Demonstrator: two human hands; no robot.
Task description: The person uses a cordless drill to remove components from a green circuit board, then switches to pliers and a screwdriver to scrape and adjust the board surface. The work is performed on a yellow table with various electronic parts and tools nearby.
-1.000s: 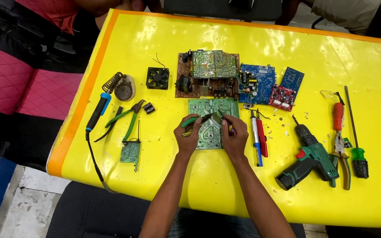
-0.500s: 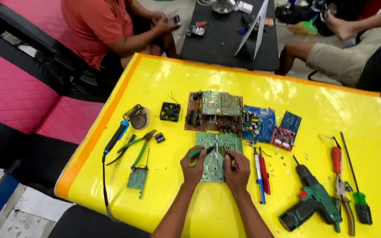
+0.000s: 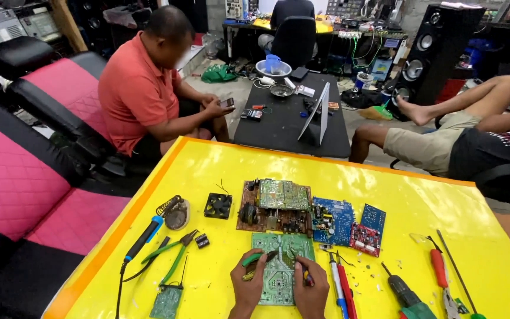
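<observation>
Green circuit board (image 3: 278, 269) flanked by both hands: left hand (image 3: 249, 288) grips green-handled pliers (image 3: 254, 260), right hand (image 3: 311, 292) pinches a small tool

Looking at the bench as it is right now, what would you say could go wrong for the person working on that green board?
1. The left hand and right hand both press tools onto the green circuit board; a slip could scratch its traces.
2. The red-handled screwdriver lies right beside the right hand, so a nudge might roll it.
3. The soldering iron has its cord hanging off the yellow table; a snag could pull it down.
</observation>
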